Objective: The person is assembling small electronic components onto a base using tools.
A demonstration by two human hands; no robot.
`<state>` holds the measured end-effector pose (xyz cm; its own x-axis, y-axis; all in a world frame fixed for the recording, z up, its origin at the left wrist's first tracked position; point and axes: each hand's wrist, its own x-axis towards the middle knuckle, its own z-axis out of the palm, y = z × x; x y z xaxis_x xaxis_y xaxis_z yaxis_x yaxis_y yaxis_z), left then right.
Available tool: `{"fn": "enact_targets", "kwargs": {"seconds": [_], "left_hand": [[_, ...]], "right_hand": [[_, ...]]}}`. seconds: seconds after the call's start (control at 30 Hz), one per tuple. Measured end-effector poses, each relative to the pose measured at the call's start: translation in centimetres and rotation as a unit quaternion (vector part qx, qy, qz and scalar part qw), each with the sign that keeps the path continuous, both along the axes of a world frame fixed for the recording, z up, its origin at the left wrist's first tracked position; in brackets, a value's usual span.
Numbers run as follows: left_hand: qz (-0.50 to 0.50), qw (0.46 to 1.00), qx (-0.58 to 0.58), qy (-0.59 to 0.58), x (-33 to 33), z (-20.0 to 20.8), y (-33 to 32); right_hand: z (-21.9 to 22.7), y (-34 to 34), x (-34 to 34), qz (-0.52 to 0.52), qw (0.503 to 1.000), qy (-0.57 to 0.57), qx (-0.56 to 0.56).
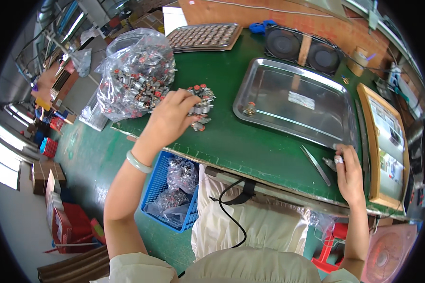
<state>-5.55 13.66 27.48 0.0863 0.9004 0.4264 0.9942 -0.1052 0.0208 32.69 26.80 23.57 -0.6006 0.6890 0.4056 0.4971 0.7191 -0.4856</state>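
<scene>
My left hand (pixel 171 117), wearing a pale bangle (pixel 139 162), reaches over a loose pile of small metal parts with red-orange ends (pixel 204 96). Its fingers curl down around some of them at the pile's near side. Beside it a large clear plastic bag (pixel 136 78) bulges with similar parts. At the near right corner of a shallow metal tray (pixel 250 70), my right hand (pixel 348 173) has bent fingers, with white wrapping on one. A small greyish piece (pixel 329 163) shows at its fingertips; its kind is unclear. Metal tweezers (pixel 316 166) lie left of it.
One small part (pixel 249 109) and a white label (pixel 301 100) are in the tray. Behind stand a part-filled tray (pixel 205 35) and two black round fans (pixel 303 49). A wooden frame (pixel 385 146) borders the right side. Below the table edge sits a blue basket (pixel 158 181) with bagged parts.
</scene>
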Motion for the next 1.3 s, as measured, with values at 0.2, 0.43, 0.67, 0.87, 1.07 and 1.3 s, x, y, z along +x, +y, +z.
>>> {"fn": "enact_targets", "kwargs": {"seconds": [0.2,0.43,0.67,0.87,1.07,1.3], "left_hand": [[0.008,0.999,0.027,-0.027,1.9,-1.0,1.0],[0.119,0.975,0.082,-0.171,-1.5,0.3,3.4],[0.323,0.917,0.147,0.183,-3.6,0.2,5.3],[0.080,0.992,0.063,0.080,-1.9,1.2,4.3],[0.078,0.995,-0.058,0.036,2.8,-1.8,-0.1],[0.012,0.988,-0.012,-0.154,7.2,-2.7,-1.2]], "right_hand": [[0.6,1.7,-0.9,0.023,0.998,0.028,0.042],[1.0,2.3,-3.0,-0.005,0.996,-0.090,0.001],[0.7,2.4,-3.8,0.005,0.992,-0.119,0.045],[0.2,2.5,-3.4,0.004,0.995,-0.092,0.047],[0.3,2.1,-3.4,0.006,0.994,-0.091,0.058],[0.0,2.0,-3.2,0.002,0.999,-0.030,0.040]]}}
